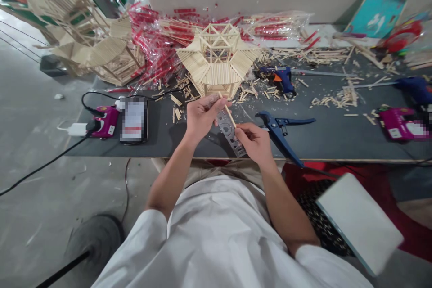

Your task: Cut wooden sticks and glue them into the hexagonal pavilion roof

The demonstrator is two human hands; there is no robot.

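Over the table's front part, my left hand is closed on a clear plastic stencil ruler with cut-out shapes. A thin wooden stick lies along the ruler, its upper end under my left thumb. My right hand pinches the stick's lower end between thumb and fingertips. Just beyond my hands stands a many-sided pavilion model built of wooden sticks, with sloping roof panels and an open frame on top. To the right of my right hand lies a blue-handled cutter, its handles spread.
Blue glue guns lie at the right among scattered stick pieces. A phone and a purple power strip are at the left. Stick packets and a larger stick model stand behind. A white stool is below right.
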